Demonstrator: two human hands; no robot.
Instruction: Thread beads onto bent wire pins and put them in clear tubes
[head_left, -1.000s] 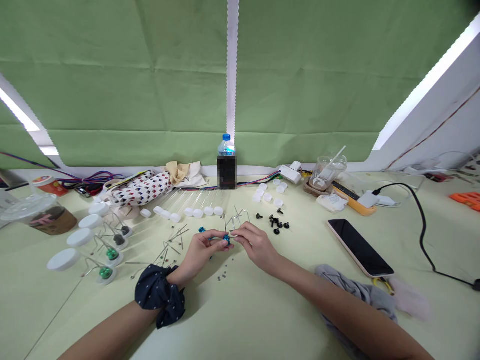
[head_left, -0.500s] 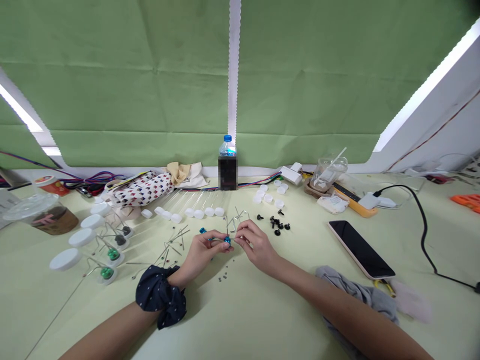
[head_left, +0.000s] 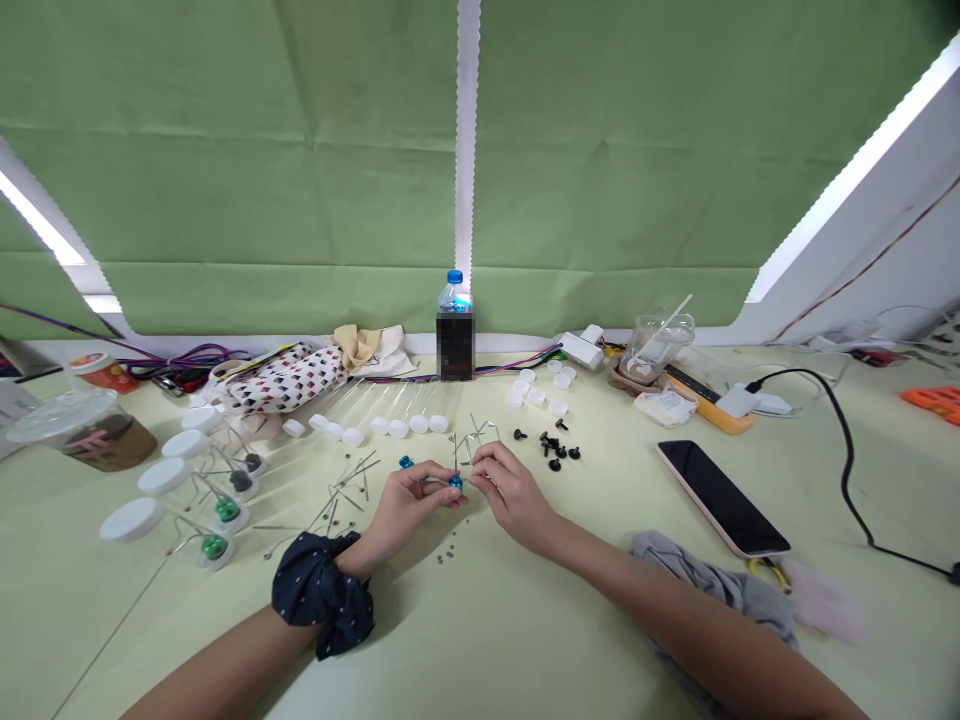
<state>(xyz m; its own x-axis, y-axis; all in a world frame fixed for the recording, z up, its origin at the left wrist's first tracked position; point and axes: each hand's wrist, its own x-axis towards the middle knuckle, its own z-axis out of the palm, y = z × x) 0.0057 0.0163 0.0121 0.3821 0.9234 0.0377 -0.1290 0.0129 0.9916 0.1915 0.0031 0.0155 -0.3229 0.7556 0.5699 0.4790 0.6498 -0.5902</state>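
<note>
My left hand (head_left: 405,502), with a dark dotted scrunchie (head_left: 321,603) on its wrist, pinches a small blue bead (head_left: 454,482) on a thin metal wire. My right hand (head_left: 508,488) meets it from the right, fingertips pinched on the same wire beside the bead. Both hands hover just above the pale green table (head_left: 480,640). A second blue bead (head_left: 405,462) lies just behind my left hand. Bent wires (head_left: 474,437) stand behind my fingers, and tiny dark bits (head_left: 448,549) lie in front of them.
Loose wires (head_left: 345,485), white caps (head_left: 396,426) and black pieces (head_left: 553,447) lie around. Left: white lids with green beads (head_left: 214,545) and a drink cup (head_left: 82,428). Right: a phone (head_left: 722,497), grey cloth (head_left: 712,585), black cable (head_left: 847,450). A water bottle (head_left: 454,330) stands at the back.
Almost nothing has moved; my hands stay together on the bead and wire, with only small finger shifts.
</note>
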